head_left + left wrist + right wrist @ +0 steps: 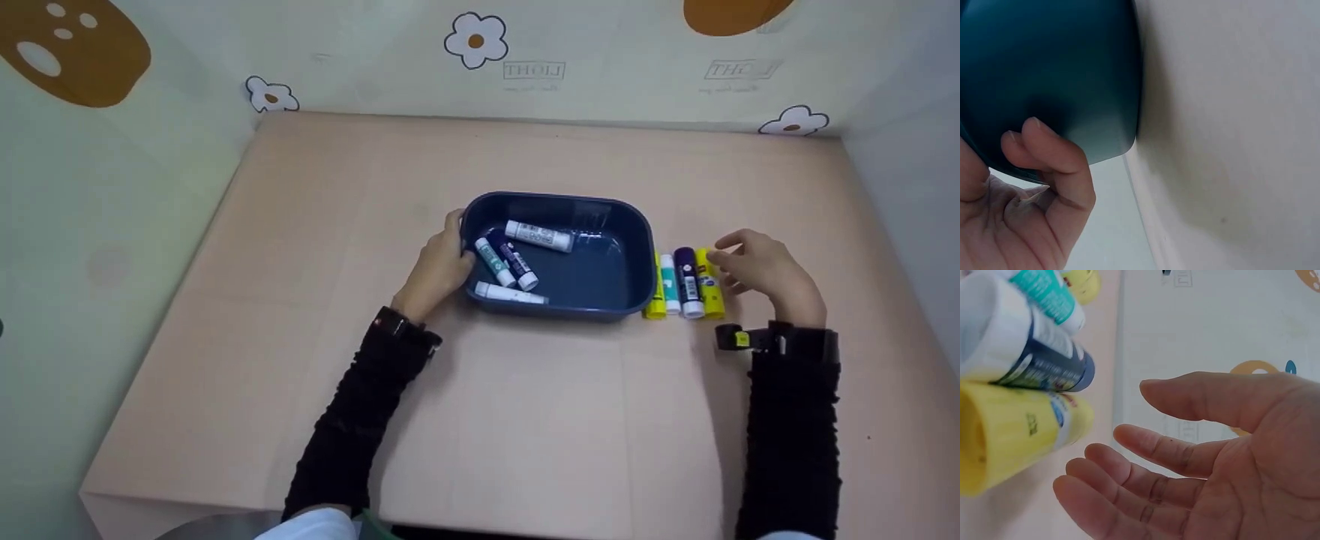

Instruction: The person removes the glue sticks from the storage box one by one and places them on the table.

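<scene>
My left hand (439, 266) grips the left end of a dark blue plastic bin (600, 304); in the left wrist view its fingers (1053, 149) curl against the bin's outer wall (1072, 67). Several glue sticks lie inside the bin, among them a teal one (494, 262), a purple one (516, 262) and a white one (538, 235). Beside the bin's right end is a row of more glue sticks: yellow (657, 292), teal (670, 285), purple (688, 283) and yellow (710, 285). My right hand (769, 270) is by the rightmost yellow stick, fingers loosely bent, holding nothing in the right wrist view.
A beige tabletop (525, 412) lies under everything. Behind it stands a pale wall (375, 67) with flower prints, and further pale walls rise at the left (97, 300) and right (907, 172). Each wrist carries a dark strap.
</scene>
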`<state>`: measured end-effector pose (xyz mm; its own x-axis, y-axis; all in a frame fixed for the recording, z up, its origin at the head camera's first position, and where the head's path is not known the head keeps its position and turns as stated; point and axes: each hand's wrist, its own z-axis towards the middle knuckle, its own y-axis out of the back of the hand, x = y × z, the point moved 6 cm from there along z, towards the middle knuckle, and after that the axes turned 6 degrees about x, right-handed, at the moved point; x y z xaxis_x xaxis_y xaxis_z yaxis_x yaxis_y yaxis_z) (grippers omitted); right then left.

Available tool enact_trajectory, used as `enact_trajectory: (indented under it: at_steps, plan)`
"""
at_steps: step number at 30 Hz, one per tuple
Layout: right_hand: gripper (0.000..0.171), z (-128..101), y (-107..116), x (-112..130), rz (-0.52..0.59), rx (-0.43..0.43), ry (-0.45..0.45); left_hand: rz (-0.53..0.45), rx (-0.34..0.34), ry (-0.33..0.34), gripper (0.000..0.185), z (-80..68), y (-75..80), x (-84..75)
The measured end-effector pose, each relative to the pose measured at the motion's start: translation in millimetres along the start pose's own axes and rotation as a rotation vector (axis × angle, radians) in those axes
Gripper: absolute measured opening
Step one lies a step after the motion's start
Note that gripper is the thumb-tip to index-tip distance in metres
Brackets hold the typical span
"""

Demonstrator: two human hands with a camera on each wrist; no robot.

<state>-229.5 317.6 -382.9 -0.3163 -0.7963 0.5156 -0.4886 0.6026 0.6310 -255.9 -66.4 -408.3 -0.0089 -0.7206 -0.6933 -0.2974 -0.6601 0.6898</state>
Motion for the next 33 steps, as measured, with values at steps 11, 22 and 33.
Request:
enact_trajectory:
  at_steps: [11, 22, 33]
  plan:
    - [0.061, -5.6, -8.2, 31.8, -0.036, -0.073, 0.098, -0.003, 0.007, -0.003, 0.062, -0.2, -0.6, 0.4]
    - [0.076, 2.4, -32.4, 60.9, 0.035, -0.076, 0.227, 0.007, 0.003, -0.004, 0.061, -0.5, -0.5, -0.2]
    - [0.070, 14.0, -53.5, 72.7, -0.059, -0.104, 0.215, 0.017, -0.006, -0.014, 0.061, -1.1, -0.7, -0.8]
